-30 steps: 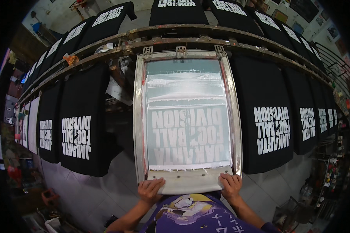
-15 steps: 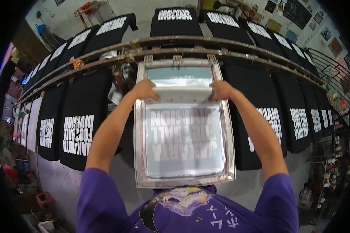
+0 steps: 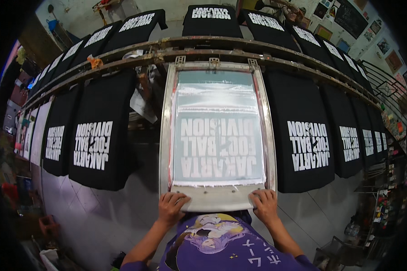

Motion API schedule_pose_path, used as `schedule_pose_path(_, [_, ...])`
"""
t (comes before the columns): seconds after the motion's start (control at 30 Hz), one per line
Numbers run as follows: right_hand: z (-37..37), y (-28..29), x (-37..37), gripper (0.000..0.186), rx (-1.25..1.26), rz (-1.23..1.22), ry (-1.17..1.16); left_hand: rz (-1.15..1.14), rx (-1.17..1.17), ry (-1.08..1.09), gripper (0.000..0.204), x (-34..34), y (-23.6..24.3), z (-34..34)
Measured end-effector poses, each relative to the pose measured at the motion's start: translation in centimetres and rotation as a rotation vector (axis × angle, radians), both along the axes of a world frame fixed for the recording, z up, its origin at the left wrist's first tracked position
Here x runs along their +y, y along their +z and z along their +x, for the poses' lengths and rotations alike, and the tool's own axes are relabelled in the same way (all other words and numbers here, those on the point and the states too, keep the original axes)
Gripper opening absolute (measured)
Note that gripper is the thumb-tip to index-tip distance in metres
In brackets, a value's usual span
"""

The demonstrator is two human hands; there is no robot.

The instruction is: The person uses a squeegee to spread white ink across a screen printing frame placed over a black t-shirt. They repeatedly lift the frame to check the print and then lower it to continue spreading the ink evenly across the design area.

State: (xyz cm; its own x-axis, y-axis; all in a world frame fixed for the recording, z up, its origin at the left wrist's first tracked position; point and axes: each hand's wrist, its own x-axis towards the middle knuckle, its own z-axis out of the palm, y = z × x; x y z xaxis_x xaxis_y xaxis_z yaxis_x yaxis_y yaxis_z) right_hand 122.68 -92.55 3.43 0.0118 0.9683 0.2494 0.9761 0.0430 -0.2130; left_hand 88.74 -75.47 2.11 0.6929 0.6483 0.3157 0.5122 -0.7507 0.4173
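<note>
- Our left hand point(image 3: 172, 207) and right hand point(image 3: 264, 205) grasp the wide, pale squeegee point(image 3: 219, 200) at the near edge of the silver rectangular metal frame point(image 3: 167, 135).
- Left of the frame, a gap; close right, a black cloth shirt point(image 3: 295, 99).

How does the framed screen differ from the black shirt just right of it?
The screen is metal-framed; the shirt is frameless cloth. The screen looks pale; the shirt is black. A squeegee crosses the screen's near end; none lies on the shirt. Both show pale block lettering.
</note>
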Motion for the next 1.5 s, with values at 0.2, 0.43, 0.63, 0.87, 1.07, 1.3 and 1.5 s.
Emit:
schedule_pose_path(0.2, [-0.2, 1.5, -0.5, 0.064, 0.155, -0.140, 0.050, -0.140, -0.099, -0.013, 0.040, -0.2, 1.7, -0.6])
schedule_pose_path(0.43, [2.1, 0.6, -1.3, 0.062, 0.427, -0.065, -0.659, -0.666, -0.226, 0.819, 0.040, 0.8, -2.5, -4.8])
schedule_pose_path(0.63, [3.8, 1.7, 1.5, 0.075, 0.759, -0.504, -0.943, -0.770, -0.211, 0.738, 0.043, -0.2, -6.3, -5.6])
schedule_pose_path(0.87, [6.0, 1.2, 2.2, 0.079, 0.760, -0.278, -0.846, -0.808, -0.338, 0.664, 0.037, 0.7, 1.4, -3.7])
schedule_pose_path(1.07, [8.3, -3.6, 5.1, 0.077, 0.893, -0.118, -0.865, -0.682, -0.274, 0.634, 0.037, 3.5, -2.9, -3.0])
schedule_pose_path(1.3, [6.6, -1.9, 8.0, 0.067, 0.882, 0.083, -1.005, -0.731, -0.446, 0.751, 0.039, 4.8, -1.3, -0.6])
schedule_pose_path(1.5, [7.7, -4.4, 1.5, 0.062, 0.958, 0.238, -1.022, -0.720, -0.488, 0.717, 0.040, 1.1, 1.3, 0.6])
